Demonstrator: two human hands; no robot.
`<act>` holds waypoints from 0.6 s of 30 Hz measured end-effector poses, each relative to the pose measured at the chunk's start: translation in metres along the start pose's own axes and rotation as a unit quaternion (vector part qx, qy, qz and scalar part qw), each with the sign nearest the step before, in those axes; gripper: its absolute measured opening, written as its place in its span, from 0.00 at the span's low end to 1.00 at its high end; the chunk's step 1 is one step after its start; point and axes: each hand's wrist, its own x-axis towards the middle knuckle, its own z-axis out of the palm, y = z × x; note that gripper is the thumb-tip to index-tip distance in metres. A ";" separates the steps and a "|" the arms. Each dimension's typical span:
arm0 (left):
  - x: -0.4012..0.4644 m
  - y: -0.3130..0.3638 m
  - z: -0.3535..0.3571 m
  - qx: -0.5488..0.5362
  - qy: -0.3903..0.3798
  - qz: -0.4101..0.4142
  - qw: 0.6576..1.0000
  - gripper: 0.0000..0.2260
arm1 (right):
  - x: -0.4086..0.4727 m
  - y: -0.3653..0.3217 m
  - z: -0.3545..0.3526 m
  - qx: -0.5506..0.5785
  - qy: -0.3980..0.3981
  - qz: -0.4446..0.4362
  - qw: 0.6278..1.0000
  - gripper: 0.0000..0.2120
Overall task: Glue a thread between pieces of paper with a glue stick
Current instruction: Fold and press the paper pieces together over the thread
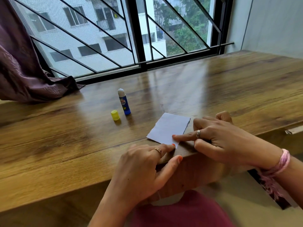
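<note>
The paper [168, 127] lies flat on the tabltop near its front edge, directly under both hands' fingertips. The right hand [218, 138] presses 1 straight finger onto the paper's near right part, its other fingers curled. The left hand [141, 163] touches the near corner with straight fingers. The paper's long axis runs away from the fingers toward the uncapped glue stick [124, 102], standing well beyond and nearer the left hand, beside its cap [115, 115]. No thread can be made out.
</note>
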 end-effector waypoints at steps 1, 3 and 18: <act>0.000 0.000 0.000 -0.002 -0.001 -0.001 1.000 0.17 | 0.001 0.004 -0.001 -0.005 0.002 0.009 1.000 0.25; 0.000 0.000 0.000 -0.005 -0.004 -0.001 1.000 0.18 | 0.005 0.014 -0.004 -0.033 0.004 0.034 0.999 0.26; 0.000 -0.002 0.000 -0.028 -0.011 -0.023 0.999 0.17 | 0.023 0.045 -0.011 0.024 0.018 0.134 0.991 0.26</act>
